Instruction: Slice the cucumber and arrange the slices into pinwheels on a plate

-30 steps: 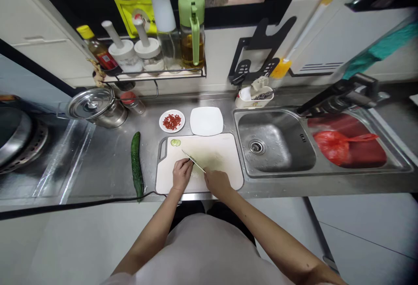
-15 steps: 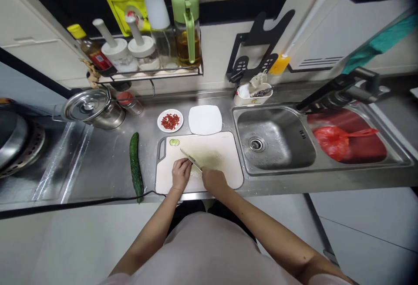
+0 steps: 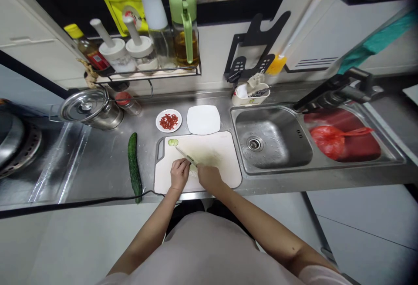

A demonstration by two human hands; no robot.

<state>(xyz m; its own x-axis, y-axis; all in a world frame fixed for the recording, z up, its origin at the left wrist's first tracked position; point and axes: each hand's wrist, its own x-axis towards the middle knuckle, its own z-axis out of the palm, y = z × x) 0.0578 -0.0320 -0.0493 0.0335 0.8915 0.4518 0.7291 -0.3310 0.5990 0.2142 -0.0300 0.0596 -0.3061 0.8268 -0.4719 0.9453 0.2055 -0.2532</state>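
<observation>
A white cutting board (image 3: 222, 154) lies on the steel counter in front of me. My right hand (image 3: 209, 177) grips a knife (image 3: 185, 156) whose blade angles up and left over the board. My left hand (image 3: 179, 174), fingers curled, presses down on pale green cucumber pieces (image 3: 193, 173) right beside the blade; the pieces are mostly hidden. Two cucumber slices (image 3: 173, 142) rest at the board's far left corner. A whole cucumber (image 3: 133, 166) lies on the counter left of the board.
Behind the board stand a small plate of chopped red chilli (image 3: 169, 120) and an empty white plate (image 3: 203, 119). A lidded steel pot (image 3: 89, 108) sits at the left, a double sink (image 3: 271, 141) at the right, with a red bag (image 3: 329, 140). A black cable (image 3: 81, 204) runs along the counter's front edge.
Both hands and the knife have shifted slightly left on the board, with the blade staying close against my left fingers. The view has also drifted a little.
</observation>
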